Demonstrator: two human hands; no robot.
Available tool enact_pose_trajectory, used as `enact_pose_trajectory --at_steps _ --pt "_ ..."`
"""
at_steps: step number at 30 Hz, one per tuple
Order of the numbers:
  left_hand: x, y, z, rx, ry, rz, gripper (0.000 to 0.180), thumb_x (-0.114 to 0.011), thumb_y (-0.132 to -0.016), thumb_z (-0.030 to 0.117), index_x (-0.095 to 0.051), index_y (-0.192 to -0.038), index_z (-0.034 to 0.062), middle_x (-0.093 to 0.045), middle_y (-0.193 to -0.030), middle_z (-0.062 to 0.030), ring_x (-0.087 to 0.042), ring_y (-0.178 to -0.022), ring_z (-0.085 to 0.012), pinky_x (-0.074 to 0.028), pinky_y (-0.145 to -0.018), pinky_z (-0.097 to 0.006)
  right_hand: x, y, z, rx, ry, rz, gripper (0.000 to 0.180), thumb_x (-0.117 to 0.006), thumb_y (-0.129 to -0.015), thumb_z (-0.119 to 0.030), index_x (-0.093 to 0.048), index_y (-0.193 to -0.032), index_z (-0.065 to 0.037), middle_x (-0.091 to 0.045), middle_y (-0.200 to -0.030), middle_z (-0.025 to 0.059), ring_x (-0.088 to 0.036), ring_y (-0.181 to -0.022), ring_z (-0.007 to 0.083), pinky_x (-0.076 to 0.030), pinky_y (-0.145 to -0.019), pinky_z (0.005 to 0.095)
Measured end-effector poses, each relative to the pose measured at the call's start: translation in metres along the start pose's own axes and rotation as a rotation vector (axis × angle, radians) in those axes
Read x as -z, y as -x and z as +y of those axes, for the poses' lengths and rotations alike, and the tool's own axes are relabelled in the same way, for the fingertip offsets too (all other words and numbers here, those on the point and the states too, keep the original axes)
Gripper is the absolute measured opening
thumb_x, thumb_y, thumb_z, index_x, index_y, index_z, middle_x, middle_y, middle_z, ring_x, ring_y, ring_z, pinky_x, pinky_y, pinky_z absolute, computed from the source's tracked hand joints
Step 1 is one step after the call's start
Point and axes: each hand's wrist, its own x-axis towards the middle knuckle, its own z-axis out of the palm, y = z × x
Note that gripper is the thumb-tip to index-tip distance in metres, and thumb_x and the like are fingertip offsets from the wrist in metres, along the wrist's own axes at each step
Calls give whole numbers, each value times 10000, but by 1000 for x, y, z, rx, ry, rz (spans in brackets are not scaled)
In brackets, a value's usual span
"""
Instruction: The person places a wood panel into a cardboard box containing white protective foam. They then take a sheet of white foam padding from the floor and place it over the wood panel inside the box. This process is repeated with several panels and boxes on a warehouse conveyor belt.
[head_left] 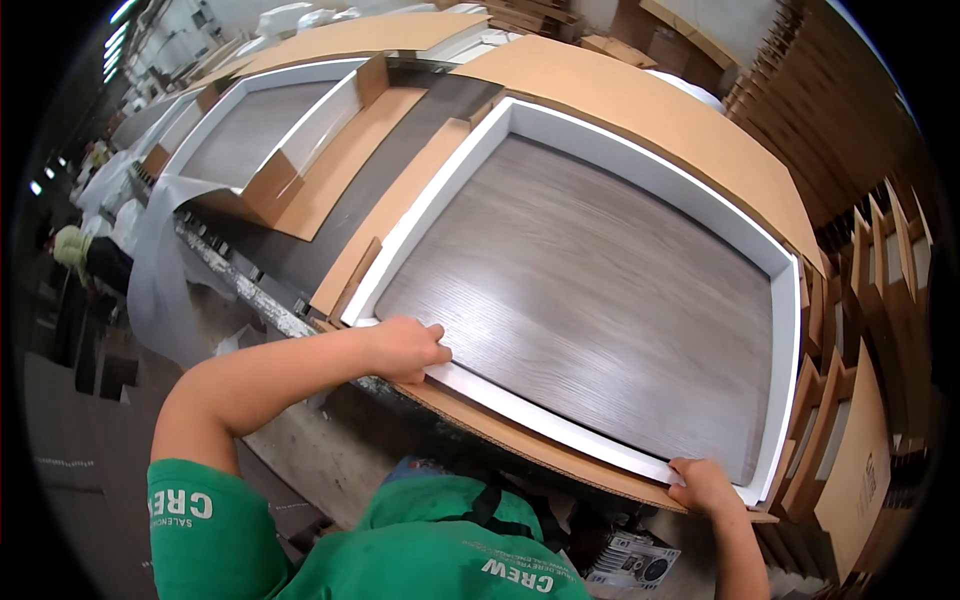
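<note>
A wood-grain grey-brown panel (pixel 590 300) lies flat inside a raised white border, in an open cardboard carton. My left hand (pixel 408 348) is closed over the near-left end of the border's near white strip (pixel 540 414), with its fingers curled on the inner side. At the near right corner my right hand (pixel 700 487) grips the same strip, thumb and fingers around its edge. The cardboard edge (pixel 540 446) of the carton runs just below the strip, on my side. The undersides of both hands' grips are hidden.
A second open carton (pixel 318 130) with a similar panel and white border stands at the left on the dark conveyor surface (pixel 370 160). A large cardboard flap (pixel 640 100) extends behind my carton. Stacked cardboard pieces (pixel 850 440) crowd the right side. Another person (pixel 90 255) bends over at the far left.
</note>
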Motion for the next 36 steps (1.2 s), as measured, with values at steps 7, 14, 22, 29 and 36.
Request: enact_pose_trajectory --at_steps 7,14,22,29,36 --pt "7 -8 5 49 -84 -173 308 -604 -709 185 -546 -988 69 -572 -864 -185 -602 -761 -346 -486 -634 -427 -4 -2 -2 61 36 55 304 -588 -677 -182 -580 -929 -14 -610 -881 207 -577 -819 371 -466 -748 408" --pt "10 -15 2 51 -97 -225 309 -632 -691 240 -625 -954 78 -631 -829 -157 -606 -813 -323 -482 -695 -413 0 4 5 111 -1 121 293 -602 -699 -214 -609 -964 -90 -622 -824 181 -587 -777 356 -474 -720 407" --pt "19 -12 1 178 43 -357 482 -637 -707 453 -623 -1052 117 -629 -944 -161 -584 -899 -325 -465 -777 -385 19 -8 15 51 0 -123 413 -635 -719 -377 -614 -1078 -174 -633 -868 167 -600 -816 329 -475 -750 366" --pt "10 65 3 428 603 427 447 -633 -790 366 -589 -1071 20 -610 -1023 -161 -569 -962 -259 -454 -802 -319 22 -6 56 -153 -302 85 398 -604 -796 -351 -613 -1045 -40 -648 -888 147 -615 -831 231 -469 -753 321" --pt "-125 175 40 1185 838 1487 207 -621 -809 201 -636 -845 -2 -635 -740 -28 -557 -702 -80 -439 -651 -234 46 -10 -49 265 -373 684 262 -523 -885 -191 -598 -1041 5 -602 -1043 191 -566 -991 289 -432 -862 362"
